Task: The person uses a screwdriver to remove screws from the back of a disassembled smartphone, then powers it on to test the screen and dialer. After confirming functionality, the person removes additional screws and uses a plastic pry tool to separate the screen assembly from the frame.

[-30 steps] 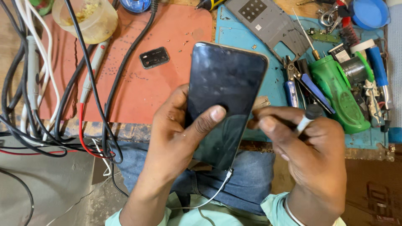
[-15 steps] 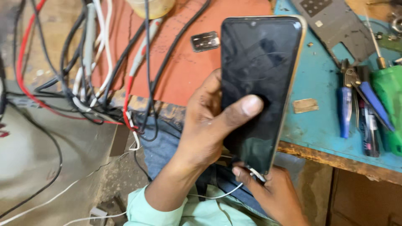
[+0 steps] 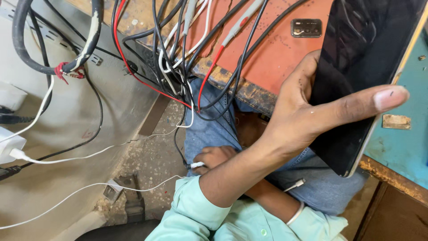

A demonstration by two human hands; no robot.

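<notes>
My left hand [image 3: 312,111] holds a black smartphone [image 3: 361,76] upright over the bench edge, with the thumb laid across its dark screen. My right hand [image 3: 217,156] reaches under my left forearm down to my lap. Its fingers are closed on the plug of a white cable [image 3: 195,165]. That cable runs off to the left across the floor. A second white cable end [image 3: 297,183] lies loose on my jeans near the phone's lower corner.
A tangle of black, red and white wires [image 3: 187,67] hangs over the edge of the orange mat [image 3: 272,53]. A small camera module part [image 3: 306,27] lies on the mat. The blue bench top [image 3: 401,147] is at right. A white charger [image 3: 9,145] sits far left.
The view has swung down and left toward the lap and floor. My right hand has dropped from the phone's bottom edge to the lap and taken the white cable plug.
</notes>
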